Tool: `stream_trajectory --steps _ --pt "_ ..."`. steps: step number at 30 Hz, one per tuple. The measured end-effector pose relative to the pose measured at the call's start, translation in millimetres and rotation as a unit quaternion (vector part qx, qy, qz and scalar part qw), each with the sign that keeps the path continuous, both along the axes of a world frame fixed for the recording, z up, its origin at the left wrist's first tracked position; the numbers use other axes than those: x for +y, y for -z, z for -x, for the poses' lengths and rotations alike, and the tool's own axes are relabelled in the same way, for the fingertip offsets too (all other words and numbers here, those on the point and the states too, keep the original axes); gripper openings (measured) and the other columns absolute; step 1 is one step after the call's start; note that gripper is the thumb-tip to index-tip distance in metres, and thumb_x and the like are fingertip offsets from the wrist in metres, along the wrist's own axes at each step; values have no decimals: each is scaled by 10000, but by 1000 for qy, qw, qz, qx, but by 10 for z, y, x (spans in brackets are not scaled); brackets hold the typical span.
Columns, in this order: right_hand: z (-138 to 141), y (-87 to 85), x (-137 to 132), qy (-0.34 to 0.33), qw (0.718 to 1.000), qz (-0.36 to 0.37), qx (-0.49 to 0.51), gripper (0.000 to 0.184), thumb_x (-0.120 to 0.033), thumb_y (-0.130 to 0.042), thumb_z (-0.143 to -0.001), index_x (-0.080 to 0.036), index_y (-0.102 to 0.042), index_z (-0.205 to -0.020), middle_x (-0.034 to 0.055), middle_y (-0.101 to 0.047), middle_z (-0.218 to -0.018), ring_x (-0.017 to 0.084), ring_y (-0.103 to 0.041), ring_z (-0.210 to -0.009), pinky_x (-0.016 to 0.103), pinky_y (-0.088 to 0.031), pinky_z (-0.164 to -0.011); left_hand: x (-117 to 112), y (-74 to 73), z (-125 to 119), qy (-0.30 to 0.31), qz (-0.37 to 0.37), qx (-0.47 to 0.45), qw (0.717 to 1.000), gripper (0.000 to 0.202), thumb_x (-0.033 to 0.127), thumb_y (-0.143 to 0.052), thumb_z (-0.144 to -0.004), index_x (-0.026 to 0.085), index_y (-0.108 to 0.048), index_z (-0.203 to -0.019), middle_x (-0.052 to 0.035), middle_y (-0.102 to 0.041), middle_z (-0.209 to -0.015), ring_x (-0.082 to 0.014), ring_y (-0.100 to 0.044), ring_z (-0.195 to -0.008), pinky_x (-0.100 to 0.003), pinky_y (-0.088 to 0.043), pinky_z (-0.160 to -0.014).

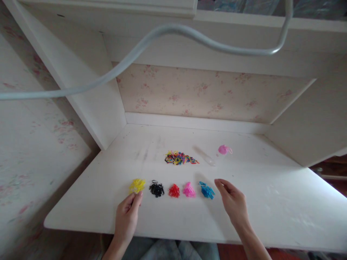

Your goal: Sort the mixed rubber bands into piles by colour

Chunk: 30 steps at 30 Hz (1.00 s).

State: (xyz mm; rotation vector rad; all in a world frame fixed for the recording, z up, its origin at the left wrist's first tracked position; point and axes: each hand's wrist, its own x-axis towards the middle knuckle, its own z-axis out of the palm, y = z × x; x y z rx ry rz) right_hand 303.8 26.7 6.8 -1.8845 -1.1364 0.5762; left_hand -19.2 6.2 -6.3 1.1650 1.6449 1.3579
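left hand (pixel 127 215) — fingers together, by yellow bands (pixel 137 185) | right hand (pixel 233 200) — fingers together, beside blue bands (pixel 207 191) | mixed-colour pile (pixel 179 158) farther back on bench (pixel 89 202)

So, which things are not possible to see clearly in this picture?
All in the head view:
Left hand: whether it pinches anything; its own closed pose hides this.
Right hand: the same; fine detail is too small.
Mixed pile: number of bands; they overlap.
Shelf contents: what they are; cut off by the top edge.
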Motion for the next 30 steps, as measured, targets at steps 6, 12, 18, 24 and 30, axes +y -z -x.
stream_trajectory --steps 6,12,18,24,30 --pt "-339 244 -342 73 997 24 -11 515 -591 -524 -734 -159 -687 -960 51 -676 -799 169 -571 -681 227 -398 -592 265 -246 -135 31 14 74 997 376 501 -510 -784 180 -493 -588 54 -401 -493 -83 -359 -468 -202 -292 -453" --pt "-269 208 -218 17 999 39 9 495 -575 -514 -743 -156 -691 -940 32 -655 -734 153 -556 -643 218 -373 -545 773 -534 -483 209 -51 305 928 232 375 -467 -834 192 -607 -810 -15 -582 -794 -127 -539 -701 -232 -418 -674" --pt "-329 234 -285 12 999 29 25 478 -571 -511 -756 -158 -683 -926 26 -638 -735 142 -536 -643 209 -357 -531 1223 -381 -765 245 -35 483 840 206 309 -447 -862 234 -617 -953 -29 -549 -1039 -127 -584 -821 -248 -430 -754" --pt "-313 193 -301 -8 999 20 36 478 -571 -502 -769 -150 -677 -912 23 -617 -695 142 -524 -628 212 -352 -527 1406 -202 -943 258 -21 513 818 251 302 -410 -880 216 -631 -963 -60 -533 -1078 -144 -594 -791 -268 -431 -686" --pt "-319 191 -316 12 999 6 41 480 -569 -508 -765 -149 -681 -921 40 -640 -747 147 -538 -653 211 -351 -529 1447 -172 -963 253 -12 517 818 273 310 -386 -891 195 -632 -916 -76 -535 -1074 -138 -587 -746 -271 -425 -673"
